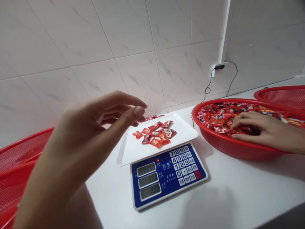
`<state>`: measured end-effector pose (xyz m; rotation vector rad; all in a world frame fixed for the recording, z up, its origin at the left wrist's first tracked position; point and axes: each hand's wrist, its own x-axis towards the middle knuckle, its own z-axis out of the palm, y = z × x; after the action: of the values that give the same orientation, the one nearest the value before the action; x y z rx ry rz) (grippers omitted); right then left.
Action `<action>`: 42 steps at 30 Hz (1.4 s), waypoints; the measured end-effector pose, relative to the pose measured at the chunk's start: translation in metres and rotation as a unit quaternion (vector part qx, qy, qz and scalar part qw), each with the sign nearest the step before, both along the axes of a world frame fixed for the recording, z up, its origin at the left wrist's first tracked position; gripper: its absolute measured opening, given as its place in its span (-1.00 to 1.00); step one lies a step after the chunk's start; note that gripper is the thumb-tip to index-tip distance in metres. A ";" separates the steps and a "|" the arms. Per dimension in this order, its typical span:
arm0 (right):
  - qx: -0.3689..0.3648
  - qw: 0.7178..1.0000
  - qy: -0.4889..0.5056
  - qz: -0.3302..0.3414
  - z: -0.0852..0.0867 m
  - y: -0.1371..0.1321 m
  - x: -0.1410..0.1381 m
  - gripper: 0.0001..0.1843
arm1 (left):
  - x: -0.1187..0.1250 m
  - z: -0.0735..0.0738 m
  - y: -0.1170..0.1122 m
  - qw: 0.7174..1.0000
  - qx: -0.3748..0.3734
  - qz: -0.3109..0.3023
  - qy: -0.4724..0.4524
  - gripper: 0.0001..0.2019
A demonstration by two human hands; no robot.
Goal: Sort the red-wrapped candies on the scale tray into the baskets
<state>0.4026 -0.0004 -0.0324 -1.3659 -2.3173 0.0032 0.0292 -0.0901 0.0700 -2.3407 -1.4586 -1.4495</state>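
My left hand [111,114] hovers in front of the scale's white tray [128,152], its thumb and fingers apart and nothing between them. Several small red-wrapped candies [156,133] lie in a loose cluster on that tray. Below it is the blue keypad panel of the digital scale [169,175], with three grey displays. On the right, my right hand [252,125] rests in a red plastic basket [233,151] heaped with wrapped candies [216,119]. Its fingers curve down onto the wrappers; whether they grip one cannot be made out.
Red mesh baskets [21,152] stand at the left edge. Another red basket [283,95] sits behind the candy basket. More red wrappers [152,117] lie behind the tray by the tiled wall. A black cable [206,90] hangs from the wall socket [220,71] to the white table [214,194].
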 end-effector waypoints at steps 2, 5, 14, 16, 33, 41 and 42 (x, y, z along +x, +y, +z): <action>0.003 1.000 0.020 0.013 -0.006 0.002 0.001 -0.59 | -0.001 0.000 -0.006 1.000 0.002 0.021 0.015 -0.92; 0.019 0.999 0.031 0.024 -0.014 0.005 0.009 -0.53 | -0.004 0.000 -0.004 0.999 0.018 0.050 0.002 -0.92; 0.005 0.992 0.125 0.006 -0.005 -0.008 0.002 -0.40 | -0.004 0.001 -0.002 0.999 -0.028 -0.017 -0.018 -0.91; 0.012 0.977 0.210 -0.041 0.003 -0.012 -0.004 -0.45 | -0.003 0.000 -0.001 0.998 -0.041 -0.025 -0.027 -0.91; -0.225 0.812 0.482 0.240 0.027 0.024 -0.209 -0.85 | -0.009 -0.026 0.056 0.976 -0.168 0.045 0.133 -0.83; -0.092 0.934 0.329 0.102 0.051 0.038 -0.179 -0.67 | -0.022 -0.047 0.078 0.943 -0.235 0.120 0.205 -0.86; -0.091 0.938 0.319 0.103 0.052 0.037 -0.176 -0.66 | -0.024 -0.048 0.078 0.943 -0.233 0.124 0.201 -0.84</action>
<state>0.2265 0.0369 0.0197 -0.9894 -1.9104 0.6446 0.0049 -0.0117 0.0224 -2.3648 -2.0262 -0.5615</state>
